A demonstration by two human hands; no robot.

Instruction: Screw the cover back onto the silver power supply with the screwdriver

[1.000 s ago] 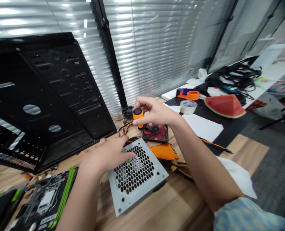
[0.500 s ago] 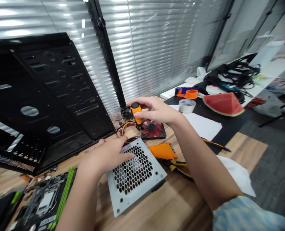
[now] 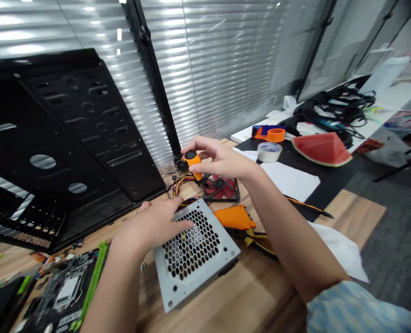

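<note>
A grey computer power supply (image 3: 181,300) with a honeycomb-perforated face sits on the wooden table in front of me. My left hand (image 3: 157,224) grips its left and far side, thumb lying over the perforations. Just beyond its far edge, my right hand (image 3: 215,159) has thumb and fingertips around a screwdriver (image 3: 192,160), whose orange handle with a black cap leans to the left. The screwdriver's tip is hidden from me. Behind the handle lies a red-bladed case fan (image 3: 221,187) in a black frame, and coloured cables (image 3: 180,182) run beside it.
A black computer case (image 3: 122,143) stands at left, with a motherboard (image 3: 66,291) below it. Right of the power supply are an orange box (image 3: 235,217) and yellow-and-black handled pliers (image 3: 259,241). Farther right are a tape roll (image 3: 269,151) and a watermelon wedge (image 3: 321,150).
The screwdriver's handle has tipped slightly to the left, and my right hand's fingers have shifted around its top. My left hand and the power supply have stayed in place.
</note>
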